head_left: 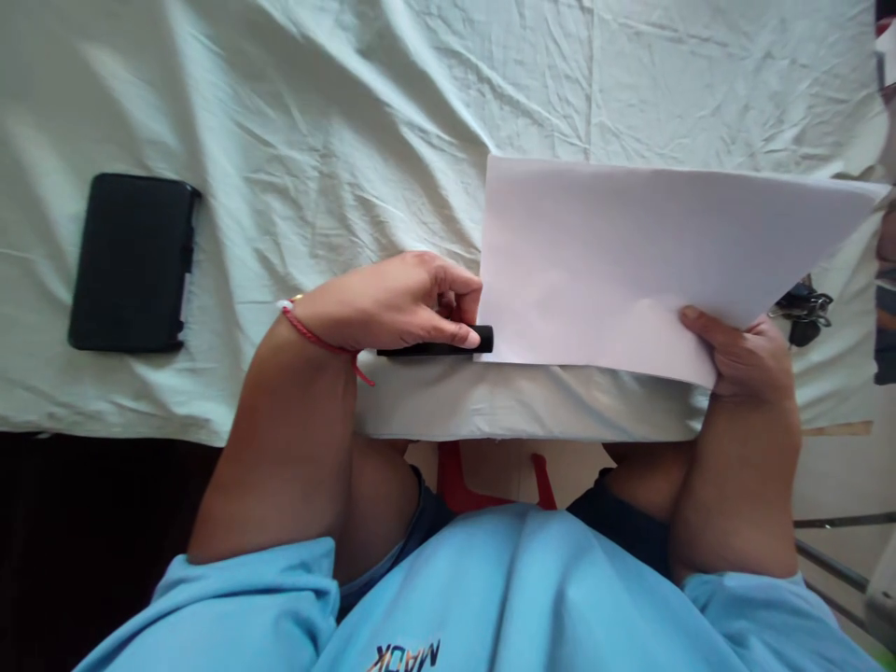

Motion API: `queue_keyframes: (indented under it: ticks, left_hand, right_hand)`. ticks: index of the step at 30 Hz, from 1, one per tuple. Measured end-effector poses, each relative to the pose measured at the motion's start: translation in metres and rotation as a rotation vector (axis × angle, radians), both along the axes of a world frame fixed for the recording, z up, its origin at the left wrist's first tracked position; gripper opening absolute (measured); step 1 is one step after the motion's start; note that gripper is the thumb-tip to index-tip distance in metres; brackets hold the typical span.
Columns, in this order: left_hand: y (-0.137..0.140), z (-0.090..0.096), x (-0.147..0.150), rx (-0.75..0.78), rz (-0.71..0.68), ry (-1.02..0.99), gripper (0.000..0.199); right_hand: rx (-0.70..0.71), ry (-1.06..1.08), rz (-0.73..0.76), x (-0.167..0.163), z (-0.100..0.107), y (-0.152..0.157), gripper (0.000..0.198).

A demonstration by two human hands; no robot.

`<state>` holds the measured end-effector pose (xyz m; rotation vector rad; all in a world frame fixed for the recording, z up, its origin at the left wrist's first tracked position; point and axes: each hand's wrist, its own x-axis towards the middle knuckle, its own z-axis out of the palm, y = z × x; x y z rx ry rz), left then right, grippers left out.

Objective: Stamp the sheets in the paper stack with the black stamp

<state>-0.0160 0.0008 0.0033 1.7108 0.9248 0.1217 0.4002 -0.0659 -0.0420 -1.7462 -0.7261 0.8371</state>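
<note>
My left hand (413, 303) is closed round a slim black stapler (484, 339), the thumb lying along its top. The stapler's front end laps over the lower left corner of white paper sheets (595, 257). Its rear part is mostly hidden under my hand and wrist. At the lower right corner my right hand (749, 355) grips the sheets, thumb on top and fingers underneath. The paper's right side is lifted off the cloth, and more than one layer shows at its upper right edge.
A black rectangular case (133, 263) lies on the left of the pale cloth (336, 112) that covers the table. A bunch of keys (805, 308) sits just right of my right hand. The table's front edge runs close to my lap, with a red chair seat (462, 481) below.
</note>
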Motion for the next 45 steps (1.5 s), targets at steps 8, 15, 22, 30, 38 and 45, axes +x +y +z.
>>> queue_keyframes:
  ticks: [8, 15, 22, 30, 38, 45]
  left_hand:
    - [-0.01, 0.006, 0.013, 0.064, 0.124, -0.062, 0.03]
    - [-0.005, 0.007, 0.032, 0.075, 0.354, -0.068, 0.035]
    - [-0.006, -0.013, 0.008, 0.049, 0.525, -0.06, 0.032]
    - [-0.006, -0.014, 0.008, 0.07, 0.529, -0.084, 0.052]
    - [-0.006, -0.011, 0.008, 0.049, 0.516, -0.053, 0.036]
    - [-0.006, -0.01, 0.008, 0.065, 0.508, -0.086, 0.045]
  right_hand:
    - [0.143, 0.028, -0.061, -0.018, 0.0, 0.008, 0.06]
    - [0.212, 0.069, -0.052, -0.024, 0.002, 0.009, 0.056]
    - [0.248, 0.07, -0.059, -0.03, 0.002, 0.009, 0.054]
    - [0.255, 0.049, -0.033, -0.028, -0.005, 0.012, 0.052]
    - [0.285, 0.071, -0.053, -0.027, -0.004, 0.012, 0.049]
    - [0.295, 0.067, -0.086, -0.03, 0.0, 0.014, 0.048]
